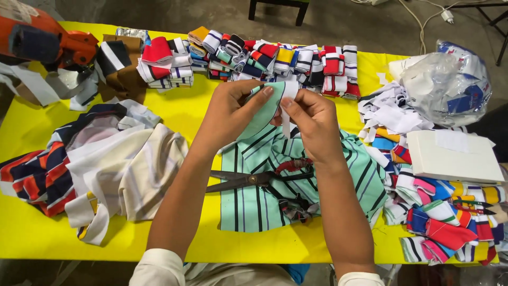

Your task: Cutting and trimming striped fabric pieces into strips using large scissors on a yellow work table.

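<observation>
Head view. Both hands raised above the yellow table [174,114], meeting over the far edge of a striped green cloth [301,185]; between them a small green piece [263,112] with a white strip [288,103] at its right side.

Risks, as judged: the grip is fingertip-only on thin fabric, so the white strip could slide out of line with the green piece if either pinch eases; the strip's free end hangs loose below the fingers and could fold under; scissors [248,178] lie open on the green cloth directly beneath the forearms, blades pointing left, so a dropped wrist could catch them or drag the cloth; the folded pieces [275,58] stacked close behind could be knocked by the knuckles.

Pose: left hand [230,114] comes in from the left, wrist bent, thumb and forefinger pinching the top of the green piece, other fingers curled behind it; right hand [312,124] comes from the right, thumb on top, pinching the white strip, remaining fingers tucked; forearms converge in a narrow V, elbows near the table's front edge; sleeves white.
</observation>
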